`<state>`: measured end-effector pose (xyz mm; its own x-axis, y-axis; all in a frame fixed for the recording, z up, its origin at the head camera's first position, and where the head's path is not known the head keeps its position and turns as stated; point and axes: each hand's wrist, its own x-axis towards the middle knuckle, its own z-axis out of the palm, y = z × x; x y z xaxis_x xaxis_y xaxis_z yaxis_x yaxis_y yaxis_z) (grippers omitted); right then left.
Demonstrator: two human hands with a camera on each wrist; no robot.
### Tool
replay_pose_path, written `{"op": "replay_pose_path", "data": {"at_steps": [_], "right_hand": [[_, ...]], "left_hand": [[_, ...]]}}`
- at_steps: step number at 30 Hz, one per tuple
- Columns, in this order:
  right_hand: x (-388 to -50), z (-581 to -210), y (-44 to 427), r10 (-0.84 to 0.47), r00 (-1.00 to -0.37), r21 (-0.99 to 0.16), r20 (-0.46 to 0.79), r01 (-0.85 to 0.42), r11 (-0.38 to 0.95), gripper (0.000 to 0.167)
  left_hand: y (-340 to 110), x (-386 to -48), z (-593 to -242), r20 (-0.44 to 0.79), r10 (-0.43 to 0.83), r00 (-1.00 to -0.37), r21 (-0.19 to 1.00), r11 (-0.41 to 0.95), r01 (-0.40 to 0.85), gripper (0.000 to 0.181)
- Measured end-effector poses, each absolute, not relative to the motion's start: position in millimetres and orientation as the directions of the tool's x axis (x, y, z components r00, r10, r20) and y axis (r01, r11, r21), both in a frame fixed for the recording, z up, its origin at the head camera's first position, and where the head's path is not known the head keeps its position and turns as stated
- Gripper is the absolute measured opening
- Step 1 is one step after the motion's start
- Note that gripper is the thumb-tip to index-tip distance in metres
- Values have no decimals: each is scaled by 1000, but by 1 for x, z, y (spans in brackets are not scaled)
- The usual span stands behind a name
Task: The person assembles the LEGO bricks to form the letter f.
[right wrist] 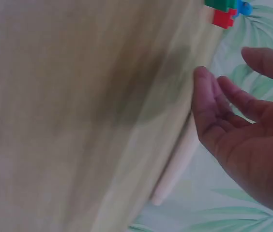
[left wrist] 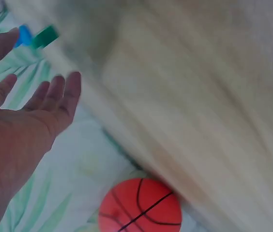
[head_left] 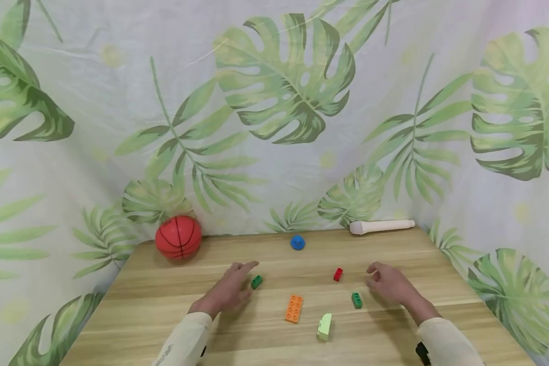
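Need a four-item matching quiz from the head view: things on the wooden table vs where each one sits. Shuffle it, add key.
Things
1. orange eight-stud plastic brick
2. pale green curved plastic brick
3. blue rounded plastic piece
4. red ball with black lines

Places
A. back left of the wooden table
B. nearest the camera of all the bricks
C. near the back edge, left of the long white rod
D. between the left hand and the pale green brick

Pairs: 1-D, 2-B, 3-C, 4-A

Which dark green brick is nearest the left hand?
The dark green brick left of the orange brick, close beside the left hand. The other brick lies right of the orange one, nearer the right hand.
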<state>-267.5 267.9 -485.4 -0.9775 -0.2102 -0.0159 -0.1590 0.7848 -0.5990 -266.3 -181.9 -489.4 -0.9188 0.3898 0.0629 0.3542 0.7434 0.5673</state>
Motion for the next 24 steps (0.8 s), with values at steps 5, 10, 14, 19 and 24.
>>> {"op": "replay_pose_path", "data": {"at_steps": [5, 10, 14, 19, 24], "right_hand": [[-270, -502, 276, -184, -979, -647, -90, -83, 758, 37], [-274, -510, 274, -170, -981, -665, -90, -67, 744, 43], [-276, -511, 270, -162, -982, -678, -98, -53, 733, 44], [-278, -511, 270, -141, -985, -674, -101, -37, 738, 43], [-283, -513, 268, -127, -987, -673, -99, -28, 739, 44]], "left_hand": [[-176, -273, -499, -16, 386, -923, 552, 773, 314, 68], [-174, -280, -505, -1, 394, -919, 516, 787, 337, 48], [-170, -285, -510, 21, 414, -910, 505, 781, 367, 30], [-159, -290, -514, 24, 417, -909, 542, 758, 362, 26], [-144, -293, -517, 40, 446, -894, 580, 718, 384, 37]]}}
